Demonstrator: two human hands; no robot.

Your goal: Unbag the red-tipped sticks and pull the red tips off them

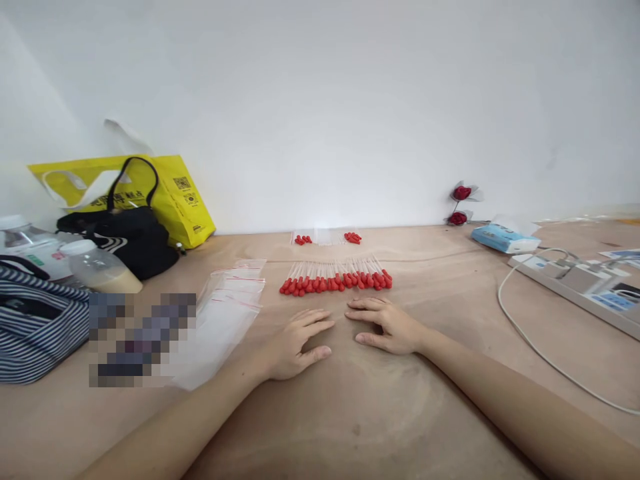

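Hands (393, 327) spread loosely on table (360, 420); red-tipped sticks (340, 281) ahead, bags (225, 320) left, tissues (503, 237) right.

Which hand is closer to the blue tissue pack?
Right. The right hand is left of the blue tissue pack and lower in the picture; the left hand is also lower, but farther left.

1 head-worn view, facing forward and down, table (350, 427) near, wall (320, 120) beyond

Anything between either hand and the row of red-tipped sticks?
Nothing visible. The left hand and right hand rest palm-down on the table, sticks just ahead. The bags lie left of the row, outside that gap.
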